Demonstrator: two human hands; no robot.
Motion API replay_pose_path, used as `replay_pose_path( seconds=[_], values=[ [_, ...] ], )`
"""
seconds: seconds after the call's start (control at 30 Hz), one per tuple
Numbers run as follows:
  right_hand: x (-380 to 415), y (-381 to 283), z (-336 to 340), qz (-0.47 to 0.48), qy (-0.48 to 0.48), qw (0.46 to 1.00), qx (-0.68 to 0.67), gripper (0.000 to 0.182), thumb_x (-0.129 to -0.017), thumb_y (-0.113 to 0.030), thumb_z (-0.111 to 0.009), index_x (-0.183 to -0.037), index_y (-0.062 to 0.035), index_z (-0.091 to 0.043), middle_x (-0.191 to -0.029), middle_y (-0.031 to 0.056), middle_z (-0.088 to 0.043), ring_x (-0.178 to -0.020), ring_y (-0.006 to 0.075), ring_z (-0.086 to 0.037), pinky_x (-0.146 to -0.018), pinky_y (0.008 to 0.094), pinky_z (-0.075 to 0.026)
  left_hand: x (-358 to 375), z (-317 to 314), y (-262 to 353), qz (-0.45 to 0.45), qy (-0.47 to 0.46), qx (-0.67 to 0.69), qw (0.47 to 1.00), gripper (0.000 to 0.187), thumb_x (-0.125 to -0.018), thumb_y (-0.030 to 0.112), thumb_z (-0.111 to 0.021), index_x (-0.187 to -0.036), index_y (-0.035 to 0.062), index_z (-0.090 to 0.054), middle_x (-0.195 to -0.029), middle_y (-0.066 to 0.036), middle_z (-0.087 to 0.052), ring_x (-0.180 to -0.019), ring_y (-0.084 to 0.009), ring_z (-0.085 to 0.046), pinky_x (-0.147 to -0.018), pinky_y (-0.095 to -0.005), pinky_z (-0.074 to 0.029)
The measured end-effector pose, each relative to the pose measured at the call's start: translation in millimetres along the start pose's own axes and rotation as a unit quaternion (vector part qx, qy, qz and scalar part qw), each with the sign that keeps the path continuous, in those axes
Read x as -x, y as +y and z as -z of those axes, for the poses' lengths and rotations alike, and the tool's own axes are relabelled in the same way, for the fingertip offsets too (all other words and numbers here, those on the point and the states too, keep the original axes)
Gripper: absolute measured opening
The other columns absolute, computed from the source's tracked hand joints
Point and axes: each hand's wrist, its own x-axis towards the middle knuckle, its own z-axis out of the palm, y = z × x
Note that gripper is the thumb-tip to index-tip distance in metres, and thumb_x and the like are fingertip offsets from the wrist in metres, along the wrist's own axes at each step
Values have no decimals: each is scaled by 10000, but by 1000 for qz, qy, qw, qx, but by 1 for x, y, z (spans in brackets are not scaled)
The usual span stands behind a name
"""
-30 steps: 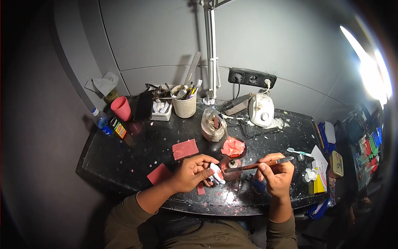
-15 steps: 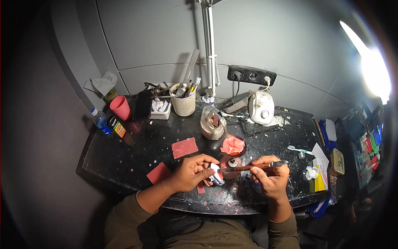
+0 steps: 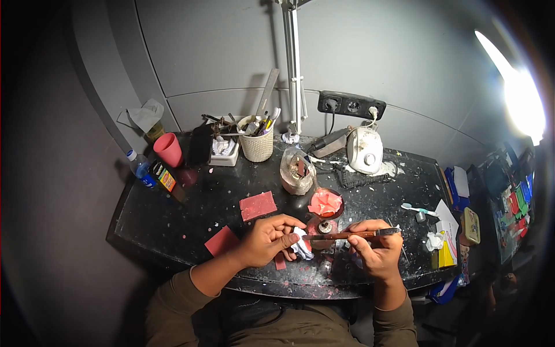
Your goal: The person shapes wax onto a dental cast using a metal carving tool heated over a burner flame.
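Observation:
My left hand (image 3: 267,242) is closed on a small white piece with a pink patch, which looks like a plaster dental model (image 3: 302,245). In my right hand (image 3: 377,254) is a wax knife (image 3: 336,235) with a brown handle, gripped between thumb and fingers. Its tip points left and meets or nearly meets the model; contact is hard to make out. Just beyond the knife stands a small burner (image 3: 325,226). A dark pan (image 3: 341,211) behind it holds pink wax pieces (image 3: 325,202). Pink wax sheets (image 3: 258,206) lie beyond and beside my left hand.
A plastic-lined jar (image 3: 296,180), a woven tool cup (image 3: 256,147) and a white control box (image 3: 365,151) stand toward the back. At left are a pink cup (image 3: 167,150) and a bottle (image 3: 140,169). A toothbrush (image 3: 418,209) and crumpled paper (image 3: 435,240) lie at right.
The wax knife has turned slightly in my right hand, its blade looking narrower and its rear end a little lower. My left hand and the model stay almost in place.

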Motion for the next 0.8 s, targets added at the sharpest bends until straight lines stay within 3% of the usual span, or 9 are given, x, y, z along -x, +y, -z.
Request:
replay_pose_path(
  seconds=[0.23, 0.3, 0.4, 0.53, 0.63, 0.73, 0.8],
  values=[
    [0, 1, 1, 11, -6, 1000, 3, 145, -844, 17, -761, -958, 50, -678, -862, 111, -728, -728, 132, -697, -647, 250, -557, 0, -1, 3, 2, 0, 3, 1000, 306, -1027, 102, -541, -1277, -72, -520, -961, -143, -674, -804, -177, -702, -679, -290, -631],
    [1, -2, 1, -25, 14, 999, -26, 141, -851, 14, -756, -964, 48, -679, -855, 105, -724, -697, 121, -684, -618, 245, -547, 1, 0, 3, 4, -1, 8, 1000, 310, -1029, 112, -540, -1279, -70, -521, -959, -145, -676, -799, -180, -703, -677, -290, -630],
    [1, 2, 1, 11, 5, 1000, -18, 130, -860, 19, -744, -965, 48, -672, -842, 105, -718, -659, 105, -663, -577, 235, -525, 0, 1, 3, 8, -2, 11, 1000, 317, -1031, 126, -540, -1282, -66, -521, -955, -146, -677, -789, -183, -705, -670, -293, -630],
    [1, 3, 3, -9, 14, 999, -38, 121, -870, 15, -735, -964, 46, -665, -819, 101, -708, -627, 96, -649, -539, 219, -507, 1, -1, 5, 7, -1, 21, 1000, 317, -1030, 127, -545, -1282, -63, -518, -964, -139, -675, -757, -165, -698, -654, -283, -619],
    [-2, 5, 5, 0, 58, 993, -102, 84, -922, 7, -679, -978, 30, -621, -729, 60, -656, -521, 61, -563, -452, 199, -431, 1, -1, 6, 8, 1, 23, 1000, 312, -1029, 123, -549, -1278, -62, -515, -969, -132, -673, -735, -146, -690, -639, -269, -606],
    [-9, 3, 11, 0, 165, 983, -77, 68, -954, -23, -652, -958, 8, -592, -675, 29, -617, -491, 35, -516, -441, 179, -391, 0, 0, 4, 1, 2, 21, 1000, 329, -1027, 141, -553, -1283, -64, -519, -966, -140, -676, -741, -166, -699, -646, -280, -616],
    [-11, 5, 12, -4, 170, 983, -70, 77, -952, -30, -660, -955, 6, -592, -668, 23, -610, -487, 36, -514, -440, 178, -386, 1, 1, 4, -2, 0, 20, 1000, 347, -1025, 159, -556, -1287, -66, -523, -964, -148, -678, -746, -186, -708, -656, -293, -629]
  ],
)
